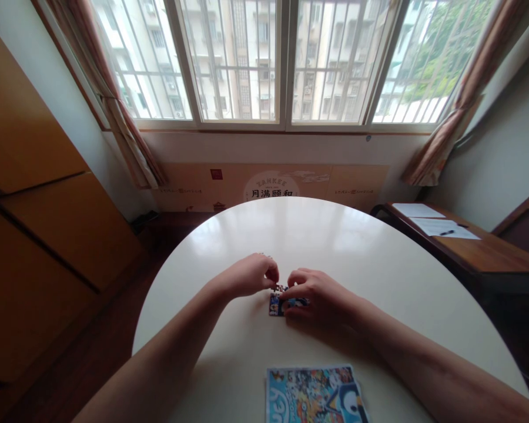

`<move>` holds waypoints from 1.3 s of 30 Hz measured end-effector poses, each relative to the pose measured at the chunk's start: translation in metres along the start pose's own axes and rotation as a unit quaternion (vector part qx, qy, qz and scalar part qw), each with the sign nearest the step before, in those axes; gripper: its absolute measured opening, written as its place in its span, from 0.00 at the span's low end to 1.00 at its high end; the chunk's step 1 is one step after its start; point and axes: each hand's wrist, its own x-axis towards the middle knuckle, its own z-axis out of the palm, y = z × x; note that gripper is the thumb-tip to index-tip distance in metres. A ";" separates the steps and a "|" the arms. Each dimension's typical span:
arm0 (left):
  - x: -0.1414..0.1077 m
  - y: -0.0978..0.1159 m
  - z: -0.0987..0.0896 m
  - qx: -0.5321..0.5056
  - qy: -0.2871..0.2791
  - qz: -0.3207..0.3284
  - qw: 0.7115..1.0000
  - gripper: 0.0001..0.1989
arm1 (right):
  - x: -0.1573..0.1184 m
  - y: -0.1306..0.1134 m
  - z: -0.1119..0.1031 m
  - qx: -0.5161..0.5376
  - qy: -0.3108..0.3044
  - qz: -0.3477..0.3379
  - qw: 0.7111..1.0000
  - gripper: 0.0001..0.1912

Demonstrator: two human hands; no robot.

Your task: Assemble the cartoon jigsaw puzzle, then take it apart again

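Note:
A small partly joined jigsaw puzzle (274,305) lies on the white table, dark blue with bright pictures. My left hand (258,275) is at its far left edge, thumb and forefinger pinched on a small puzzle piece (281,288) with knobbed edges. From the right, my right hand (315,289) curls over the joined part, its fingertips gripping and pressing it against the table. That hand hides much of the puzzle's right side. Nearer to me lies a flat, colourful picture sheet or box lid (315,392) with cartoon figures, cut off by the view's lower edge.
The round white table (211,235) has a curved far edge. Behind it a printed cardboard panel (312,179) stands below the barred windows. At right is a wooden desk (502,247) with papers (441,226) and a pen. A wooden cabinet (39,264) stands left.

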 end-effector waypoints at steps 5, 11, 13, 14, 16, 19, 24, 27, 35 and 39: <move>0.000 -0.011 -0.015 -0.080 0.060 -0.071 0.992 0.07 | -0.001 0.002 0.003 0.010 0.015 -0.002 1.000 0.13; 0.002 -0.029 -0.029 -0.062 0.146 -0.158 0.975 0.07 | -0.003 0.004 0.005 0.014 0.012 0.000 1.000 0.13; 0.003 -0.033 -0.027 -0.061 0.149 -0.165 0.973 0.07 | -0.004 0.004 0.005 0.016 0.014 -0.002 1.000 0.13; 0.005 -0.035 -0.026 -0.059 0.148 -0.168 0.973 0.08 | -0.004 0.004 0.006 0.016 0.015 -0.003 1.000 0.13; 0.006 -0.038 -0.023 -0.048 0.151 -0.174 0.972 0.09 | -0.003 0.004 0.006 0.014 0.015 -0.004 1.000 0.13; 0.006 -0.042 -0.023 -0.012 0.177 -0.179 0.968 0.09 | -0.003 0.002 0.004 0.013 0.021 -0.006 1.000 0.12; 0.004 -0.040 -0.026 0.039 0.212 -0.159 0.964 0.11 | -0.004 0.002 -0.004 -0.008 0.061 0.020 0.998 0.10; 0.005 -0.028 -0.020 0.051 0.193 -0.092 0.975 0.10 | -0.007 0.006 -0.007 -0.022 0.070 0.035 0.997 0.12; 0.002 0.007 0.003 0.058 0.048 -0.001 0.997 0.08 | -0.008 0.011 -0.004 0.002 0.083 0.057 0.995 0.11; 0.002 0.008 0.003 0.072 0.020 0.003 0.997 0.07 | -0.008 0.011 -0.004 0.009 0.077 0.052 0.996 0.10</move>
